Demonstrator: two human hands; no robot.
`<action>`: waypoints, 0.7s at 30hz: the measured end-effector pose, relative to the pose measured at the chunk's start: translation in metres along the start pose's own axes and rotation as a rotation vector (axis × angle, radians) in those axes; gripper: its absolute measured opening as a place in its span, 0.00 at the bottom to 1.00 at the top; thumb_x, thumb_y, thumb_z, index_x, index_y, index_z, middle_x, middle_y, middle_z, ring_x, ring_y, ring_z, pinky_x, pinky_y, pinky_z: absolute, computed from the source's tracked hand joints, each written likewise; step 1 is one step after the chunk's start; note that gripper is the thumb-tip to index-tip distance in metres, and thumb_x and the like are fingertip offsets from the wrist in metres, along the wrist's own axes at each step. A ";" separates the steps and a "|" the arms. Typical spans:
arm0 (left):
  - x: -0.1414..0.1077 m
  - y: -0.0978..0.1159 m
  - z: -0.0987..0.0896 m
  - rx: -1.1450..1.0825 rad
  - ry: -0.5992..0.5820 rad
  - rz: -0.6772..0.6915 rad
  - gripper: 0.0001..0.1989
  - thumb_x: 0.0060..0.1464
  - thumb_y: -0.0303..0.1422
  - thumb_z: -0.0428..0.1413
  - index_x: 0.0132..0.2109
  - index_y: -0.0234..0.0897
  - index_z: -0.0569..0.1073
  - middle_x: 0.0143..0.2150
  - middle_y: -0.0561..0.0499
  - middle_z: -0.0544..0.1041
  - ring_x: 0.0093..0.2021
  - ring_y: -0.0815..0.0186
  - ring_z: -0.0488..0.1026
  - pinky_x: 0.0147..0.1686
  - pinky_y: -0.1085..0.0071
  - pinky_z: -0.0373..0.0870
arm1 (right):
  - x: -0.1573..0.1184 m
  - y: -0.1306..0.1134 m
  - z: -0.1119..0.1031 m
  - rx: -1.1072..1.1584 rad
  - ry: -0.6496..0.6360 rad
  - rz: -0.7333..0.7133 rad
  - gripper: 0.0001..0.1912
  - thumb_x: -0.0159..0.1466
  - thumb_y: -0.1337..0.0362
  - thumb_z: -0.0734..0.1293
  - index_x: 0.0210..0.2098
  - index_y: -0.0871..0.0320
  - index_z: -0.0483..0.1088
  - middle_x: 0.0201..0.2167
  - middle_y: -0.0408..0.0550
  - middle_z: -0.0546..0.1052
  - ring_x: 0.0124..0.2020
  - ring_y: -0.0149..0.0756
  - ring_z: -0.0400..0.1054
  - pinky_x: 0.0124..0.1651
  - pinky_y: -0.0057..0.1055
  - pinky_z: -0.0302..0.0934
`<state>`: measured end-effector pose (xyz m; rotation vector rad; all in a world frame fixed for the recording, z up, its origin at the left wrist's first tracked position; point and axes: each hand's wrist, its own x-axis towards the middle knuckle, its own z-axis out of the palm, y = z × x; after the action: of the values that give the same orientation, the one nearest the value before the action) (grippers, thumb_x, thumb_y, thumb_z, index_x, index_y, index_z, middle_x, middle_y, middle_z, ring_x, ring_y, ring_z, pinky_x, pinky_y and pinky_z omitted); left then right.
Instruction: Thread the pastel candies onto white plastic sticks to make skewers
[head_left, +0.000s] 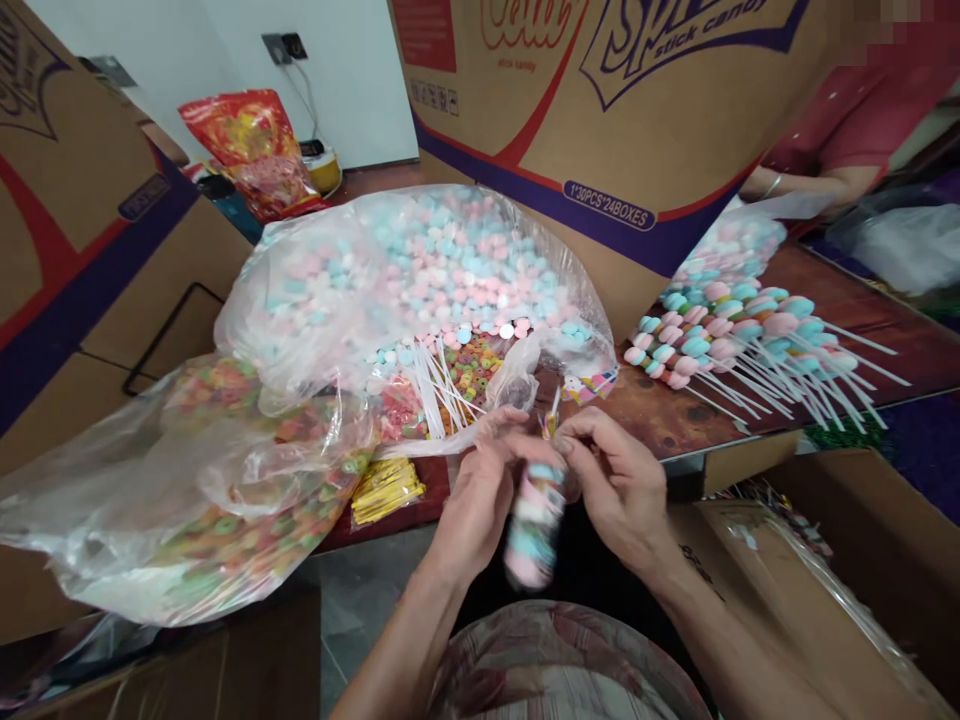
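Note:
A candy skewer (535,525) of pink, blue and white pieces hangs below my hands, blurred by motion. My left hand (491,480) is closed around its upper end. Close beside it, my right hand (615,475) pinches at a small colourful wrapper piece (551,418) by the top of the skewer; its fingertips are pressed together. Past my hands, white sticks (439,390) lie on ring-shaped candies (480,365), in front of a large clear bag of pastel candies (450,260).
Finished-looking skewers (750,340) are piled at right. Yellow ties (386,490) lie near the table edge, beside a bag of ring candies (247,500). Large cartons (540,140) stand behind and left; an open box (825,560) is at lower right. A person's arm (817,185) shows beyond.

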<state>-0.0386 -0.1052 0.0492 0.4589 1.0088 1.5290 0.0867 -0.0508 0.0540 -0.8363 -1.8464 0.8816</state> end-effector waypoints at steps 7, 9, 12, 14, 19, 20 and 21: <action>0.001 -0.013 0.006 0.256 -0.047 0.020 0.23 0.58 0.51 0.55 0.27 0.35 0.74 0.33 0.47 0.74 0.38 0.65 0.70 0.41 0.71 0.67 | -0.008 -0.008 -0.011 0.100 0.062 0.031 0.06 0.66 0.67 0.65 0.33 0.55 0.73 0.30 0.45 0.75 0.32 0.34 0.68 0.36 0.31 0.62; 0.004 -0.015 0.007 0.244 -0.117 0.009 0.19 0.56 0.47 0.59 0.28 0.35 0.75 0.35 0.47 0.75 0.38 0.65 0.69 0.41 0.71 0.67 | -0.018 -0.006 -0.014 0.180 0.053 0.155 0.08 0.67 0.65 0.65 0.32 0.55 0.74 0.28 0.44 0.74 0.29 0.33 0.67 0.34 0.30 0.61; 0.008 -0.023 0.016 0.312 -0.095 0.053 0.12 0.54 0.41 0.62 0.34 0.36 0.78 0.32 0.50 0.73 0.32 0.68 0.67 0.36 0.71 0.66 | -0.039 -0.001 -0.017 0.300 -0.003 0.414 0.12 0.68 0.59 0.63 0.31 0.56 0.74 0.21 0.42 0.69 0.23 0.30 0.60 0.28 0.28 0.56; 0.010 -0.034 0.025 0.473 -0.050 0.163 0.07 0.52 0.36 0.63 0.31 0.37 0.77 0.30 0.52 0.71 0.30 0.68 0.65 0.32 0.71 0.64 | -0.058 0.007 -0.018 0.360 0.010 0.549 0.13 0.66 0.56 0.66 0.30 0.57 0.74 0.21 0.42 0.68 0.21 0.29 0.57 0.24 0.28 0.53; 0.026 -0.058 0.042 0.776 -0.310 0.294 0.02 0.54 0.32 0.61 0.33 0.39 0.78 0.35 0.48 0.75 0.39 0.62 0.70 0.40 0.69 0.64 | -0.092 0.042 -0.055 0.508 0.388 0.676 0.11 0.59 0.55 0.72 0.28 0.55 0.74 0.23 0.45 0.67 0.19 0.27 0.50 0.20 0.30 0.43; 0.031 -0.058 0.040 0.800 -0.305 0.317 0.03 0.55 0.32 0.61 0.37 0.39 0.78 0.38 0.47 0.76 0.41 0.62 0.71 0.41 0.69 0.65 | -0.094 0.051 -0.071 0.521 0.485 0.674 0.11 0.58 0.55 0.73 0.26 0.55 0.74 0.23 0.46 0.67 0.18 0.27 0.48 0.19 0.30 0.42; 0.036 -0.056 0.036 0.821 -0.265 0.358 0.05 0.55 0.32 0.60 0.40 0.39 0.78 0.40 0.46 0.76 0.42 0.62 0.71 0.42 0.68 0.66 | -0.094 0.059 -0.087 0.531 0.587 0.673 0.10 0.57 0.55 0.73 0.26 0.54 0.74 0.24 0.46 0.68 0.18 0.26 0.46 0.19 0.30 0.41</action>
<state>0.0143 -0.0629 0.0151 1.4405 1.3661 1.2476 0.2113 -0.0784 -0.0059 -1.2191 -0.7574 1.2868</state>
